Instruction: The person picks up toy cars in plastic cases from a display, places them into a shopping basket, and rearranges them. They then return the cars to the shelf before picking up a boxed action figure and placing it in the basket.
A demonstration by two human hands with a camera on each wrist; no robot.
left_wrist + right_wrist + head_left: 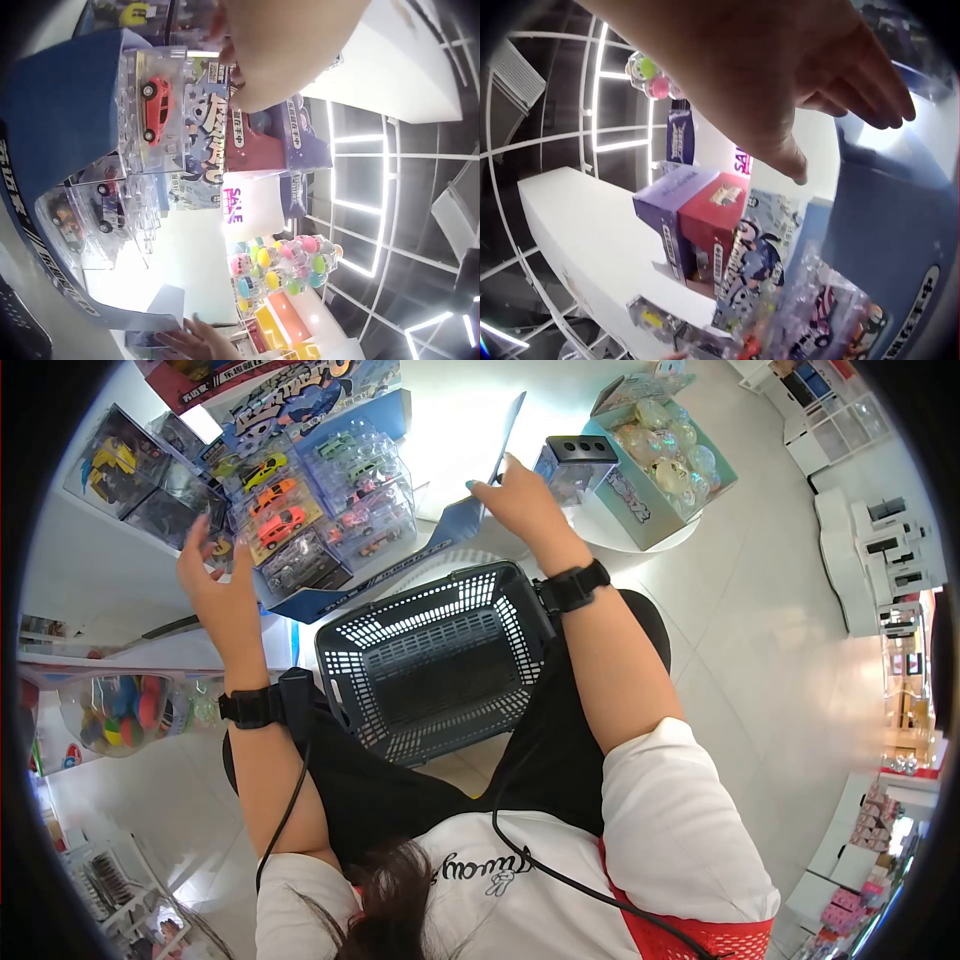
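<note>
My left hand is at the left end of the blue display box, fingers spread and thumb apart, beside the clear-packed toy cars. A red toy car in clear plastic lies close to its thumb; the same red car shows below that hand in the left wrist view. At the box's right side panel, my right hand has its fingers extended and its thumb over the inner side. In the right wrist view the thumb stands apart from the blue panel, while the fingers overlap its upper edge.
A dark plastic basket stands between the knees, just below the display box. To the right are a small dark box and a carton of clear balls. Boxed yellow figures stand at left.
</note>
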